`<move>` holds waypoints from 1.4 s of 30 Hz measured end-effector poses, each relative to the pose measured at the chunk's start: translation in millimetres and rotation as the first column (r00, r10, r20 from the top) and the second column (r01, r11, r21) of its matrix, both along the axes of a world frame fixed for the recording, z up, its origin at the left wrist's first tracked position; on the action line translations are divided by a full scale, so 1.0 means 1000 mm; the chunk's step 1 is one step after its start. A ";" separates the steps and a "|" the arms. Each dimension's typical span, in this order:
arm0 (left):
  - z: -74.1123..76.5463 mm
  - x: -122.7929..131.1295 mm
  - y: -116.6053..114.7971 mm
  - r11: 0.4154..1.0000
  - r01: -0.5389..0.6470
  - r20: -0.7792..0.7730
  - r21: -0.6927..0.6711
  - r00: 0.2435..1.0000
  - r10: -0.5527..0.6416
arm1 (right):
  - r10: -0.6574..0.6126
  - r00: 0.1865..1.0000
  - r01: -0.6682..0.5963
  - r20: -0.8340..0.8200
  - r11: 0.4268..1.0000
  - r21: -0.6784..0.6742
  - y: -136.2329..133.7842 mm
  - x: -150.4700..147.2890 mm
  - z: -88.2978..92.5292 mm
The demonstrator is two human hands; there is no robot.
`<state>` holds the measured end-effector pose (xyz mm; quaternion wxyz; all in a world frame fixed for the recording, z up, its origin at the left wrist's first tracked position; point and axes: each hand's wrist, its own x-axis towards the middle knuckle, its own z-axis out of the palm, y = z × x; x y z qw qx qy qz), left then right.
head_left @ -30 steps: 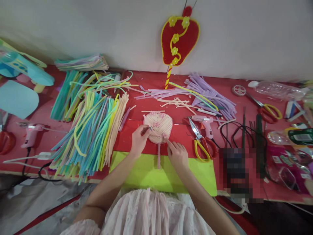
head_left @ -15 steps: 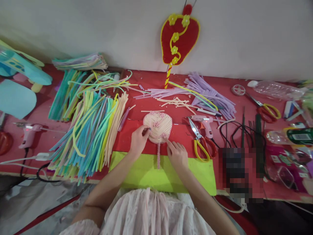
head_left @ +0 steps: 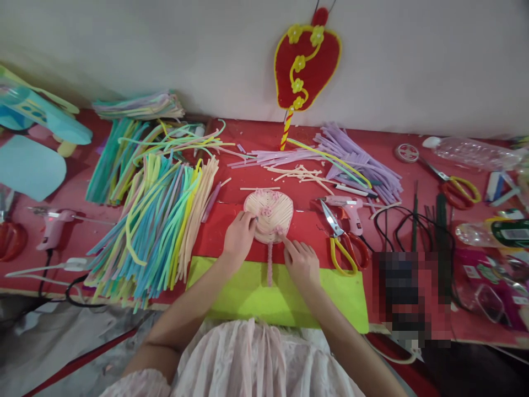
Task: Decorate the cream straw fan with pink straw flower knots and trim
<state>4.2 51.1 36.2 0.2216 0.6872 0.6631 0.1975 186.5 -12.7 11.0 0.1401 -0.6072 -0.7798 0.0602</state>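
Visibly the left hand (head_left: 240,236), grip together, is at the fan (head_left: 276,208); right hand (head_left: 302,262) touches it, grip unclear.

No legible lettering anywhere, the white label (head_left: 517,234) on the green-banded bottle (head_left: 471,234) illegibly small

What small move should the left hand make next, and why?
Probably a light press by the left hand on the left side of the pale fan: its fingers are drawn together there, while the right hand has its index finger at the lower right edge, seemingly steadying it.
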 end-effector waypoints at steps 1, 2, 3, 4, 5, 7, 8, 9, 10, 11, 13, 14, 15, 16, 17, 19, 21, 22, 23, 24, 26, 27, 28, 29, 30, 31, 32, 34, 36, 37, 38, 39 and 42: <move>0.001 0.001 0.000 1.000 0.006 -0.019 -0.006 1.000 -0.006 | 0.002 1.000 -0.002 -0.002 1.000 0.004 0.000 0.000 0.000; 0.002 0.001 -0.001 1.000 0.013 -0.036 -0.009 0.999 -0.013 | 0.003 1.000 -0.003 -0.003 1.000 0.008 0.000 0.000 0.001; 0.003 0.002 -0.001 1.000 0.019 -0.049 -0.009 0.999 -0.019 | 0.003 1.000 -0.003 -0.002 1.000 0.009 0.000 0.000 0.001; 0.004 0.003 -0.001 1.000 0.024 -0.061 -0.008 0.998 -0.024 | 0.003 1.000 -0.003 0.001 1.000 0.009 0.000 0.000 0.001; 0.005 0.003 -0.001 1.000 0.028 -0.069 -0.007 0.997 -0.028 | 0.002 1.000 -0.002 0.005 1.000 0.008 0.000 0.000 0.001; 0.006 0.005 -0.001 0.999 0.032 -0.086 -0.008 0.996 -0.033 | -0.001 1.000 0.000 0.012 1.000 0.007 0.000 0.000 0.001; 0.006 0.006 0.000 0.999 0.034 -0.099 -0.011 0.994 -0.035 | -0.001 1.000 0.001 0.013 1.000 0.008 0.000 0.000 0.001; 0.007 0.006 0.000 0.999 0.035 -0.116 -0.015 0.993 -0.037 | -0.002 1.000 0.001 0.013 1.000 0.009 0.000 0.000 0.000; 0.008 0.007 0.000 0.999 0.038 -0.135 -0.019 0.990 -0.041 | -0.001 1.000 0.001 0.012 1.000 0.010 0.000 0.000 0.000; 0.009 0.008 -0.001 0.999 0.042 -0.150 -0.023 0.988 -0.045 | -0.001 1.000 0.001 0.012 1.000 0.011 0.000 0.000 0.000; 0.010 0.009 -0.001 0.998 0.051 -0.165 -0.033 0.985 -0.056 | 0.000 1.000 -0.001 0.013 1.000 0.011 0.000 0.000 -0.001; 0.010 0.010 -0.001 0.998 0.054 -0.167 -0.037 0.984 -0.060 | 0.000 1.000 -0.001 0.013 1.000 0.011 0.000 0.000 -0.001; 0.010 0.010 -0.002 0.998 0.057 -0.170 -0.041 0.983 -0.063 | 0.001 1.000 -0.001 0.013 1.000 0.011 0.000 0.000 -0.001; 0.010 0.011 -0.002 0.997 0.060 -0.177 -0.044 0.982 -0.067 | 0.001 1.000 -0.001 0.012 1.000 0.012 0.000 0.000 -0.001; 0.010 0.011 -0.003 0.997 0.065 -0.190 -0.045 0.979 -0.072 | 0.001 1.000 -0.001 0.011 1.000 0.013 0.000 0.000 -0.001; 0.008 0.012 -0.003 0.996 0.078 -0.219 -0.047 0.972 -0.087 | 0.001 1.000 -0.001 0.010 1.000 0.017 0.000 0.000 -0.001; 0.006 0.012 -0.004 0.995 0.090 -0.234 -0.045 0.967 -0.098 | 0.002 1.000 -0.003 0.011 1.000 0.021 0.000 0.000 -0.001; 0.005 0.012 -0.004 0.995 0.093 -0.236 -0.041 0.966 -0.101 | 0.001 1.000 -0.002 0.012 1.000 0.022 0.000 -0.001 -0.001; 0.005 0.012 -0.004 0.994 0.098 -0.237 -0.037 0.966 -0.104 | 0.000 1.000 0.000 0.012 1.000 0.022 0.000 -0.001 -0.002; 0.004 0.012 -0.004 0.994 0.103 -0.241 -0.032 0.964 -0.108 | -0.001 1.000 0.001 0.012 1.000 0.021 0.000 -0.001 -0.002; 0.003 0.012 -0.003 0.993 0.114 -0.263 -0.026 0.958 -0.117 | -0.005 1.000 0.005 0.011 1.000 0.022 0.000 -0.001 -0.002; 0.002 0.012 -0.003 0.993 0.119 -0.276 -0.023 0.953 -0.120 | -0.005 1.000 0.005 0.010 1.000 0.024 0.000 -0.001 -0.002; 0.001 0.012 -0.004 0.992 0.123 -0.287 -0.019 0.950 -0.123 | -0.005 1.000 0.005 0.010 1.000 0.025 0.000 -0.001 -0.002; 0.001 0.012 -0.004 0.992 0.125 -0.293 -0.013 0.948 -0.124 | -0.005 1.000 0.004 0.010 1.000 0.026 -0.001 0.000 -0.001; 0.000 0.012 -0.004 0.992 0.125 -0.292 -0.005 0.949 -0.121 | -0.004 1.000 0.004 0.010 1.000 0.026 -0.001 0.000 -0.001; 0.000 0.011 -0.004 0.992 0.123 -0.287 0.003 0.951 -0.117 | -0.003 1.000 0.002 0.010 1.000 0.026 -0.001 0.000 -0.001; -0.001 0.011 -0.004 0.993 0.119 -0.282 0.010 0.953 -0.111 | 0.000 1.000 0.000 0.010 1.000 0.023 -0.001 0.000 -0.001; -0.002 0.010 -0.004 0.993 0.110 -0.281 0.030 0.955 -0.097 | 0.006 1.000 -0.006 0.008 1.000 0.018 -0.001 0.000 -0.001; -0.002 0.009 -0.004 0.993 0.105 -0.294 0.057 0.952 -0.084 | 0.004 1.000 -0.004 0.011 1.000 0.021 -0.001 -0.001 -0.001; -0.002 0.008 -0.004 0.992 0.104 -0.300 0.072 0.951 -0.077 | -0.001 1.000 0.001 0.017 1.000 0.027 -0.001 -0.002 -0.001; -0.003 0.008 -0.003 0.991 0.102 -0.300 0.087 0.951 -0.072 | -0.011 1.000 0.010 0.025 0.999 0.035 -0.001 -0.002 -0.001; -0.003 0.007 -0.003 0.990 0.103 -0.294 0.100 0.953 -0.069 | -0.023 0.999 0.022 0.030 0.999 0.045 -0.001 -0.003 -0.001; -0.004 0.005 -0.001 0.986 0.113 -0.240 0.121 0.967 -0.082 | -0.055 0.998 0.054 0.015 0.997 0.063 -0.001 -0.005 -0.002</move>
